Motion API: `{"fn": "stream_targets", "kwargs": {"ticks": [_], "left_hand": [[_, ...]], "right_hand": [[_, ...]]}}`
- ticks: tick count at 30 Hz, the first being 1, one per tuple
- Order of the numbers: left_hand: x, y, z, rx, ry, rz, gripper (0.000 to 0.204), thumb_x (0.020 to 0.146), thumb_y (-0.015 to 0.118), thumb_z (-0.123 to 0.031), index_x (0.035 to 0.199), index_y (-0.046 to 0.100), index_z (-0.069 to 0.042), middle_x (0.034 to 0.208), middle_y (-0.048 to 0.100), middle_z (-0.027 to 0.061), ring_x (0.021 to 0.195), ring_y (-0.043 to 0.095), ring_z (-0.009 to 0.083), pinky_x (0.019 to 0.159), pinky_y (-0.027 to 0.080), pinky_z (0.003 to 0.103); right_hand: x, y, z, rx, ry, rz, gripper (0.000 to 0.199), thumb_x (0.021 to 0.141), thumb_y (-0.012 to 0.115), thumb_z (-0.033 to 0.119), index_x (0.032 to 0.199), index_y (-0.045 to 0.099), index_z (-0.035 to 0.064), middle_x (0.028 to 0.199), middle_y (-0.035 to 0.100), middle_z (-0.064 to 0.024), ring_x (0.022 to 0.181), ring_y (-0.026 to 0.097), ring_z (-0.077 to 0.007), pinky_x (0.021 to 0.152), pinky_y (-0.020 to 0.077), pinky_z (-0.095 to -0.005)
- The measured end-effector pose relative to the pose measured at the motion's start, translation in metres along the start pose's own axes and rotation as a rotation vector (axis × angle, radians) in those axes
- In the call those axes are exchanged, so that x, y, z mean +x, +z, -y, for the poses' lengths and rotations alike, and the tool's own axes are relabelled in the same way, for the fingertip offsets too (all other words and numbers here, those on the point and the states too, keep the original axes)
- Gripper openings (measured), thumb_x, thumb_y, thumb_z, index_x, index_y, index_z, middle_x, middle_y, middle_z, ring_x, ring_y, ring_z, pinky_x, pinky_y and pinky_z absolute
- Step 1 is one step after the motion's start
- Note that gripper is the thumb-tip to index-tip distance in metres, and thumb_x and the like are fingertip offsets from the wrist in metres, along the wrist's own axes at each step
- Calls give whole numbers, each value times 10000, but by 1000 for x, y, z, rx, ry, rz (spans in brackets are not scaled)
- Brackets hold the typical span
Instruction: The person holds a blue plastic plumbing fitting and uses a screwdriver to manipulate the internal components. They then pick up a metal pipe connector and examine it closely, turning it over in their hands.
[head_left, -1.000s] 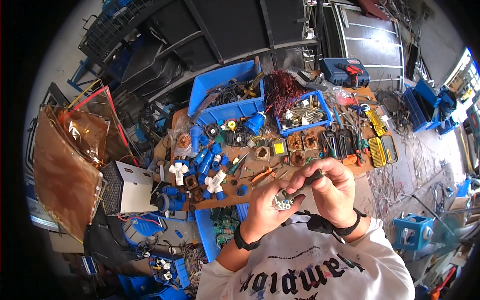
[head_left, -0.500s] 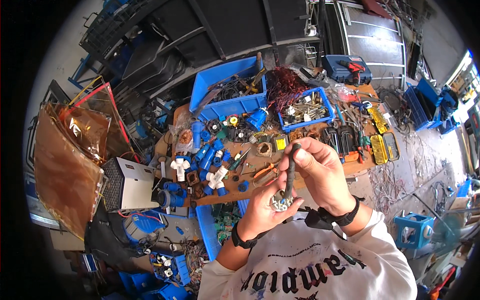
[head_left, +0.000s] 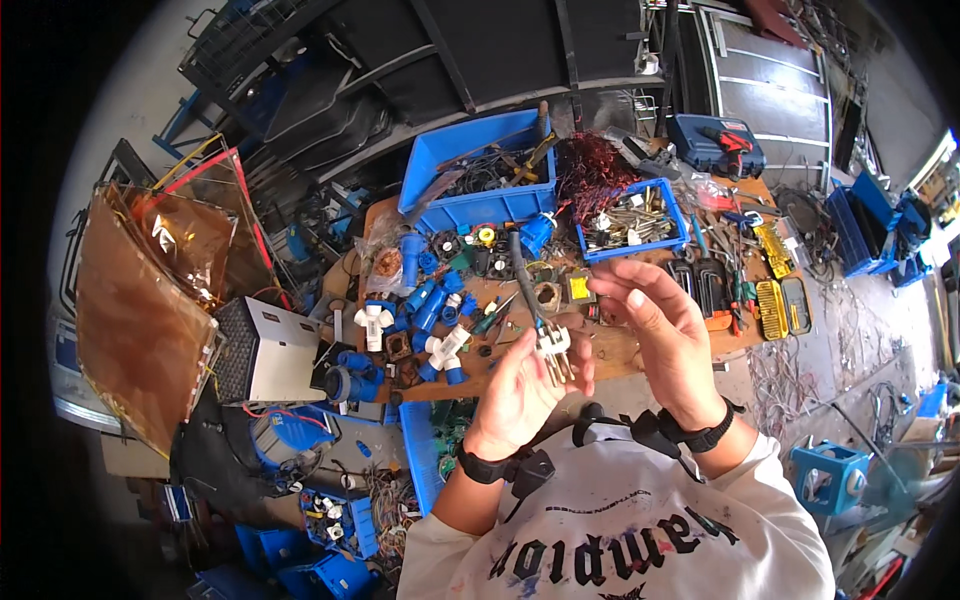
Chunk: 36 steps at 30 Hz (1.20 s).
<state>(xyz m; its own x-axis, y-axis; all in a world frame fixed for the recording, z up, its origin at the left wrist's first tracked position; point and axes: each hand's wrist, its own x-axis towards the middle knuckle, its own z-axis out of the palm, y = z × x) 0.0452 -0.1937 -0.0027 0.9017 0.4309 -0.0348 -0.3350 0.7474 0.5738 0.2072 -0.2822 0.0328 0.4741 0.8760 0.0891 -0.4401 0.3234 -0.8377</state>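
A pale plug insert with several metal pins (head_left: 554, 345) points its pins toward me, and a short dark cable (head_left: 524, 275) runs up from its back. My left hand (head_left: 510, 400) supports it loosely, thumb on the near side and fingers partly hidden behind it. To the right, my right hand (head_left: 668, 345) is off the cable, its fingers apart and nothing in them. Both hands are raised over the front edge of the wooden workbench (head_left: 470, 380). White pipe-like connectors (head_left: 446, 347) and blue plug housings (head_left: 428, 308) lie left of my left hand.
Behind stand a blue bin of tools (head_left: 485, 208) and a blue tray of metal pins (head_left: 630, 222). A red drill (head_left: 733, 148) rests on a blue case at the back right. Clamps and a yellow bit case (head_left: 771, 310) lie on the right. Loose cables (head_left: 790, 400) cover the floor.
My right hand has let go of the cable and opened, moving right. The plug has turned in my left hand, its pins now showing and its cable leaning up and left.
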Motion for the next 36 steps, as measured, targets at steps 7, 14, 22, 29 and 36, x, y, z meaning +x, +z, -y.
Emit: {"fn": "stream_targets", "kwargs": {"ticks": [7, 14, 22, 29, 36], "left_hand": [[1, -3, -7, -222, 21, 15, 592, 1044, 320, -495, 1379, 460, -27, 1332, 579, 155, 1216, 569, 295, 978, 472, 465], [1, 11, -8, -233, 55, -46, 593, 1041, 319, -498, 1398, 420, -36, 1440, 481, 163, 1281, 513, 287, 1051, 434, 469], [1, 7, -5, -350, 109, -100, 495, 1036, 418, -406, 1331, 453, -11, 1418, 484, 199, 1217, 574, 311, 1035, 480, 489], [-4, -3, -2, -360, 127, -81, 489, 1024, 456, -392, 1319, 450, -2, 1314, 548, 176, 1216, 567, 332, 1035, 485, 491], [-6, -5, 0, -244, 161, -67, 449, 1020, 469, -383, 1296, 469, -29, 1193, 596, 142, 1191, 579, 328, 1027, 491, 475]], "right_hand": [[-13, -23, -18, -57, 43, -1, 136, 964, 604, 74, 1084, 612, 8, 1070, 668, -62, 1047, 612, -137, 966, 452, -297], [-24, -26, -26, -125, 70, 44, 124, 969, 603, 79, 1069, 606, 5, 1033, 663, -47, 983, 622, -129, 926, 476, -286], [-25, -28, -31, -134, 132, 40, 116, 965, 613, 122, 1010, 610, 15, 934, 662, -55, 888, 633, -149, 857, 501, -303], [-28, -37, -34, -105, 199, 73, 127, 976, 600, 128, 1021, 607, 10, 926, 658, -52, 860, 631, -132, 812, 511, -290], [-33, -49, -41, -69, 220, 77, 120, 983, 588, 109, 1050, 602, 12, 929, 652, -40, 865, 624, -113, 808, 510, -272]]}}
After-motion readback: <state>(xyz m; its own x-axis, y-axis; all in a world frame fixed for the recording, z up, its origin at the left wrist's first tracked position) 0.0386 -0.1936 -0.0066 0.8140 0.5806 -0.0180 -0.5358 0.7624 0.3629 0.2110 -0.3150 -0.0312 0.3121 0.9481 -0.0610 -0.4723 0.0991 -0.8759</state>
